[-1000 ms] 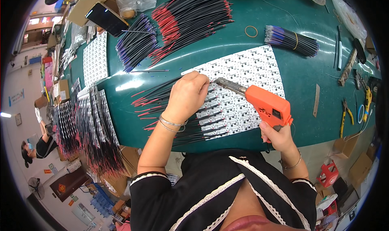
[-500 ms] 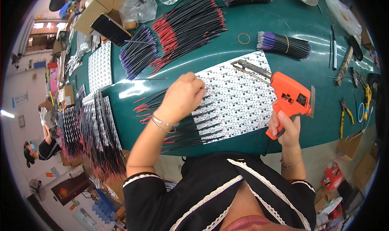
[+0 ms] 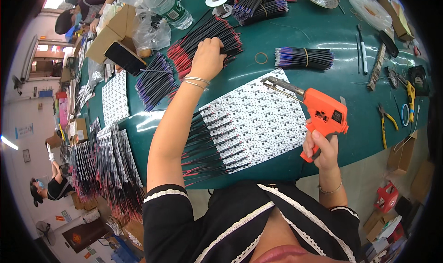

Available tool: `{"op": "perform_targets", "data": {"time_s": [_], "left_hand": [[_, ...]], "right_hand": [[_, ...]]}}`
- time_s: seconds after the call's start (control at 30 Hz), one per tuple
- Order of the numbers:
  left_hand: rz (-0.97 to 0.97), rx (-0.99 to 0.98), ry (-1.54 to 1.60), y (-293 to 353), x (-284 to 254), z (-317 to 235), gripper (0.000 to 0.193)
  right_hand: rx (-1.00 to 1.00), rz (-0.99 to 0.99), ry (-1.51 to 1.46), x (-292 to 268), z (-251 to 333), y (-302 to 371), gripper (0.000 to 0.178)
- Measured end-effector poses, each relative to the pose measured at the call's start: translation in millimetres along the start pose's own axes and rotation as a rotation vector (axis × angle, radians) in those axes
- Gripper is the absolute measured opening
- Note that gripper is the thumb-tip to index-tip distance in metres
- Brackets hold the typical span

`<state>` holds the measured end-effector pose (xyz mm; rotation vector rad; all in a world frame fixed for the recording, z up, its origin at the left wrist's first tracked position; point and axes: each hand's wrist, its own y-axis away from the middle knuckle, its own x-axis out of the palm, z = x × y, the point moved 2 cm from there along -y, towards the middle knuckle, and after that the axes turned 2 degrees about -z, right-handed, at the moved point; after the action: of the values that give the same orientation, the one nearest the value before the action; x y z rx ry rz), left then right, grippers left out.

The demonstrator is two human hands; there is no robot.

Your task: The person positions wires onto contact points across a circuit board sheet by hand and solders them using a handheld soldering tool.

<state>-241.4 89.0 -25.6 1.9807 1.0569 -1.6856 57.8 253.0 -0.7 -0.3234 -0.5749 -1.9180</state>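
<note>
My right hand (image 3: 321, 150) grips an orange soldering gun (image 3: 325, 110) by its handle. The gun's metal tip points left, over the upper right part of a white circuit board panel (image 3: 263, 120). Black wires with red ends (image 3: 207, 145) stick out to the left from the panel's left side. My left hand (image 3: 207, 58) is on a spread pile of black and red wires (image 3: 226, 30) beyond the panel. Its fingers are curled down and their tips are hidden, so what they pinch does not show.
Purple-ended wire bundles (image 3: 304, 58) lie beyond the panel and at its left (image 3: 156, 81). A phone (image 3: 124, 58) leans on a cardboard box. Wired panels (image 3: 117, 161) hang at the left edge. Pliers (image 3: 387, 124) lie at right. Other people are at left.
My left hand has moved from the panel's left side up to the pile of red-ended wires. The soldering gun stays in my right hand, nearly in place. The view has shifted slightly.
</note>
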Motion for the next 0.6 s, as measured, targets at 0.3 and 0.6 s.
{"op": "perform_targets", "data": {"time_s": [0.3,0.6], "left_hand": [[-0.375,0.101,-0.028,-3.7,-35.6,13.3,0.016],[-0.693,-0.095,0.776,30.6,-102.1,-6.4,0.014]], "right_hand": [[0.004,-0.02,-0.055,6.7,3.2,1.2,0.026],[-0.019,-0.007,-0.057,8.2,3.5,-1.3,0.029]]}}
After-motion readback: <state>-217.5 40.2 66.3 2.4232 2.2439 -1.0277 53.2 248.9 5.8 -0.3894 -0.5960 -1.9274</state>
